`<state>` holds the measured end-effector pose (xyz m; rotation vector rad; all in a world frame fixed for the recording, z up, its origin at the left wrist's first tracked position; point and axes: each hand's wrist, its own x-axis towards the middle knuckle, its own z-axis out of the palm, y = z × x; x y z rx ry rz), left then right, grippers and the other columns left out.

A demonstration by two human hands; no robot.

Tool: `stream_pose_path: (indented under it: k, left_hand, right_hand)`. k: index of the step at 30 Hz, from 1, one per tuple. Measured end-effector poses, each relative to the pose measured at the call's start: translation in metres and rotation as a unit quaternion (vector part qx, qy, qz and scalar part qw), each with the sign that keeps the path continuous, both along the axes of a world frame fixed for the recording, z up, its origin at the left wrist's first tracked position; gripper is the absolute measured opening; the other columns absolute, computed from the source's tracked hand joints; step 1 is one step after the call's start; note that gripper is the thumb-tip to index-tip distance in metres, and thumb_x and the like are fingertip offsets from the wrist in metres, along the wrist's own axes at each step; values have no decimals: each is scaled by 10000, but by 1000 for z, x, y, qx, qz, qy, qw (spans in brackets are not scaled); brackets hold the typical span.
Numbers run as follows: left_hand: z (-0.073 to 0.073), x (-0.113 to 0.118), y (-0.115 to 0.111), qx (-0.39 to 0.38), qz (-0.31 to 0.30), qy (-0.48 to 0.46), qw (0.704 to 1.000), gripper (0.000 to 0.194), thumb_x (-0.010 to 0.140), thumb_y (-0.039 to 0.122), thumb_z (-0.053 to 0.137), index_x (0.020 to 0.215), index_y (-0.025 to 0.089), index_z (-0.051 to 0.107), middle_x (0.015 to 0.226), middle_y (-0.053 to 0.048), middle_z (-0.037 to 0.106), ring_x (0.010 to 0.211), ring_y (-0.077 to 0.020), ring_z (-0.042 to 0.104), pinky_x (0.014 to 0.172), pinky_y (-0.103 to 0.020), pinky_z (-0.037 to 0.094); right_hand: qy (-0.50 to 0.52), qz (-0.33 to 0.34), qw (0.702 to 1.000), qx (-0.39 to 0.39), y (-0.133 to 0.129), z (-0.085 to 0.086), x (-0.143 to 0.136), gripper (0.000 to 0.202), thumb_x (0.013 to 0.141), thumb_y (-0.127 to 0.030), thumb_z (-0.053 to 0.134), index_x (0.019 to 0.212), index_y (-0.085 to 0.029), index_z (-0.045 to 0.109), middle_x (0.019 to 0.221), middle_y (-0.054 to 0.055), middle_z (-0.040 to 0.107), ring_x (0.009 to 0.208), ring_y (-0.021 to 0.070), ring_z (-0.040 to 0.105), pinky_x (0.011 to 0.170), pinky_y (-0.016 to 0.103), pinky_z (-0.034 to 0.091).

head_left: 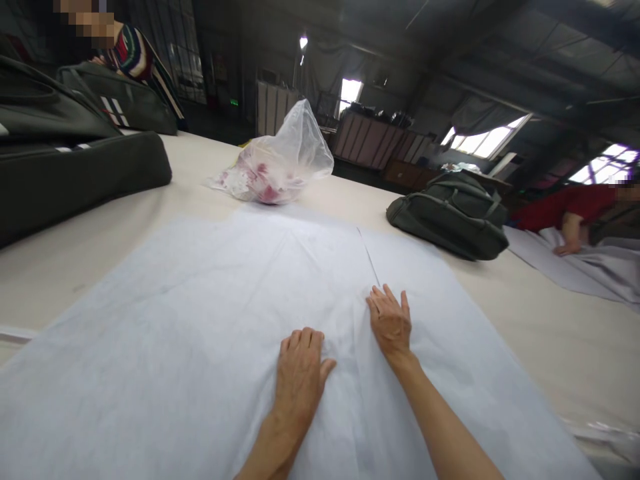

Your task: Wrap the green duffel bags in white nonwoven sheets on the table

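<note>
- Left hand flat, right hand with fingers parted — neither grasping anything.
- Pale-blue fabric sheet: spread along the table's near edge.
- Judged light, limp — best lifted by two corners.

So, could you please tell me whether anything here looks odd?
A thin dark line on the pale sheet, just beyond the right hand, interrupts its plain surface; slit or fold, I cannot tell.

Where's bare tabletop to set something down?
White tabletop shows right of the pale sheet, in front of the right-hand dark bag, and between that bag and the plastic bag. Crowded: dark bags far left, grey cloth far right, left hand and right hand mid-sheet.
</note>
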<state>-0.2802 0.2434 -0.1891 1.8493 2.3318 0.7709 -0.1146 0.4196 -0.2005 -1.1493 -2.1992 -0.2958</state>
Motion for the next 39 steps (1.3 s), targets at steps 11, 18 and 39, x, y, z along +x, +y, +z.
stream_pose_path:
  k: [11,18,39]
  left_hand:
    - [-6,1,8,-38,14,-10,999,60,846,185,623,817,221,584,853,-35,624,867,-258,541,789,-437,380]
    - [-7,-3,6,5,12,-48,999,105,878,185,543,778,216,556,818,-43,605,816,-237,529,752,-413,380]
    - [33,-14,-4,-97,-105,-209,967,81,922,250,452,968,229,515,816,0,639,788,-197,586,728,-315,395]
  right_hand:
    - [202,70,962,-167,23,28,-55,376,918,-441,480,1064,-163,687,1056,103,717,967,228,644,882,379,493]
    - [287,37,853,-435,33,27,-113,418,739,-528,707,879,-134,686,602,21,656,528,148,582,548,276,471]
    - [477,159,748,-434,39,82,-116,734,600,-299,742,1290,-169,530,770,-34,664,639,114,572,652,261,455]
